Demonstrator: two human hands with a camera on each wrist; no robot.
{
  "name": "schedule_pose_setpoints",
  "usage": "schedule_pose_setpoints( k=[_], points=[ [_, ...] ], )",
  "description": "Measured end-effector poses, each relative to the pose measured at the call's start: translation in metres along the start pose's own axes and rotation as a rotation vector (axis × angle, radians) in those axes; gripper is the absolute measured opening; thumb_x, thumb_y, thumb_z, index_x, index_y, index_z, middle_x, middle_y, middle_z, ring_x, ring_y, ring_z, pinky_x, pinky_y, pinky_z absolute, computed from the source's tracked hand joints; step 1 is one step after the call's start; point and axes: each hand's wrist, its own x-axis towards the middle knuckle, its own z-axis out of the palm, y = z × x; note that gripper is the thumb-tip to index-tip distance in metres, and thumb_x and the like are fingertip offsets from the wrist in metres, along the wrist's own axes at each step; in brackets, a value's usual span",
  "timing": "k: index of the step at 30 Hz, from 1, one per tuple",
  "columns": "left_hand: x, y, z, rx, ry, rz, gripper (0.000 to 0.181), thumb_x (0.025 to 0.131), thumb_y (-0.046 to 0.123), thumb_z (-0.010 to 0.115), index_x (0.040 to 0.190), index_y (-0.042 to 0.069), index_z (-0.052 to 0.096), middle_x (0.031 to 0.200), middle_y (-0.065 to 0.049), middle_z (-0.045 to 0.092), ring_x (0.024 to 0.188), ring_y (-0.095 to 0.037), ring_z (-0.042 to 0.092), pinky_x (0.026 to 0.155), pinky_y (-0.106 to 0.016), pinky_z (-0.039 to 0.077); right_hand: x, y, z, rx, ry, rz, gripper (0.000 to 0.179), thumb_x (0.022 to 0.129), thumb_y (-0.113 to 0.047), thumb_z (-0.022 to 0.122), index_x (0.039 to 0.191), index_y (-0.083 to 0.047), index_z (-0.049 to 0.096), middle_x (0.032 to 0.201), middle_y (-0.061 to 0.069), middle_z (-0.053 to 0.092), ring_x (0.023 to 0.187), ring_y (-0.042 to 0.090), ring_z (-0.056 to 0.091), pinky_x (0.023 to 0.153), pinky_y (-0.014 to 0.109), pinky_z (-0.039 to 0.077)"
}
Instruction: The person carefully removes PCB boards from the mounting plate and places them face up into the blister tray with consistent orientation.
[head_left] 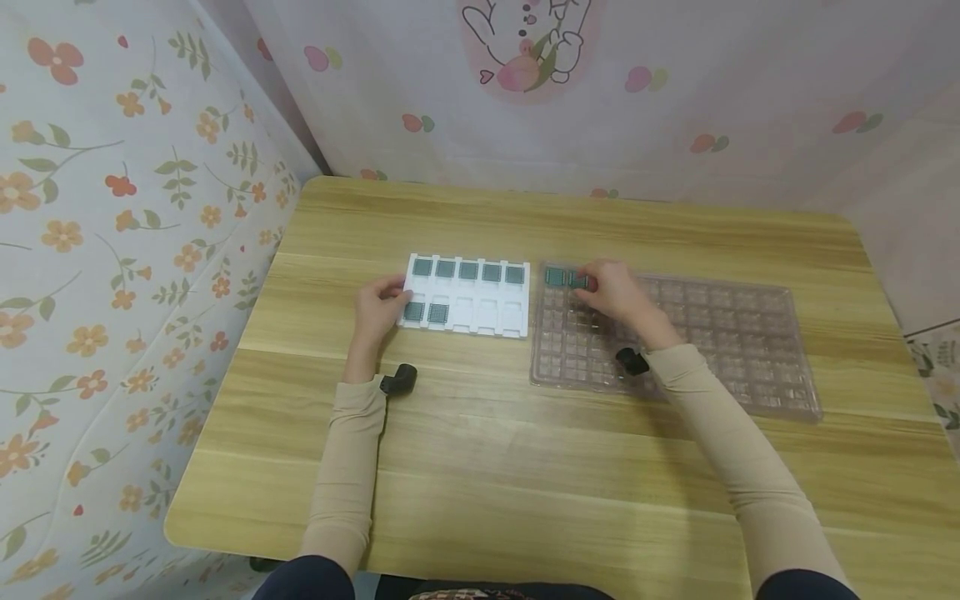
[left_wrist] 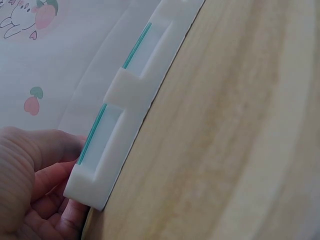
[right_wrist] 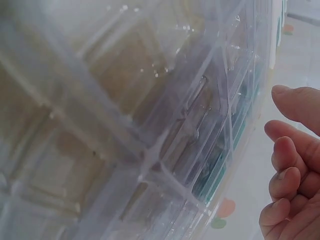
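Observation:
A white tray [head_left: 487, 296] holds small green square circuit boards [head_left: 468, 271], several along its far row and two at the left of its near row. My left hand [head_left: 381, 308] grips the tray's left end; in the left wrist view its thumb and fingers [left_wrist: 50, 175] meet the white corner. To the right lies a clear plastic tray [head_left: 675, 333] of many small pockets. Two green boards [head_left: 555, 277] sit in its far left corner. Above the second board is my right hand [head_left: 617, 290]; in the right wrist view its thumb and forefinger stand apart with nothing visible between them.
Both trays lie side by side on a wooden table [head_left: 480, 467], with a narrow gap between them. Black wrist cameras [head_left: 400, 380] are strapped to both sleeves. Patterned curtains [head_left: 450, 100] hang behind the table and at its left.

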Motion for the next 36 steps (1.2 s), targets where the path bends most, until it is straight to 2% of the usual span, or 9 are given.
schedule_pose_setpoints(
  k=[10,24,31,36],
  points=[
    [0.001,-0.001,0.001,-0.024,-0.001,0.0,0.03,0.082,0.001,0.065,0.112,-0.005,0.064,0.099,-0.022,0.064,0.086,-0.022,0.057,0.072,-0.021,0.046,0.001,-0.007,0.0,0.026,0.009,-0.022,0.027,0.084,-0.006,0.067,0.105,0.009,0.064,0.063,0.007,0.047,0.055,0.017,0.039,0.053,0.031,0.034],
    [0.0,0.001,0.001,-0.017,-0.001,-0.012,0.031,0.083,0.001,0.065,0.113,-0.005,0.064,0.1,-0.02,0.063,0.087,-0.022,0.057,0.072,-0.022,0.046,0.003,-0.016,0.011,0.057,0.025,-0.065,0.028,0.084,-0.01,0.068,0.105,0.008,0.064,0.062,0.006,0.048,0.054,0.018,0.039,0.052,0.031,0.033],
    [0.0,0.0,0.001,-0.015,0.0,-0.011,0.031,0.083,0.002,0.065,0.113,-0.004,0.064,0.1,-0.02,0.063,0.087,-0.022,0.057,0.073,-0.021,0.046,0.004,-0.022,0.014,0.104,0.004,-0.061,0.029,0.083,-0.007,0.068,0.107,0.008,0.064,0.073,0.01,0.057,0.062,0.019,0.048,0.056,0.031,0.042],
    [0.0,0.0,0.001,-0.018,-0.002,-0.006,0.031,0.083,0.001,0.065,0.114,-0.005,0.063,0.099,-0.021,0.063,0.087,-0.022,0.057,0.073,-0.021,0.046,0.005,-0.028,0.017,0.093,0.006,-0.084,0.029,0.082,-0.009,0.07,0.106,0.008,0.065,0.068,0.009,0.055,0.059,0.018,0.046,0.054,0.03,0.04]
  ],
)
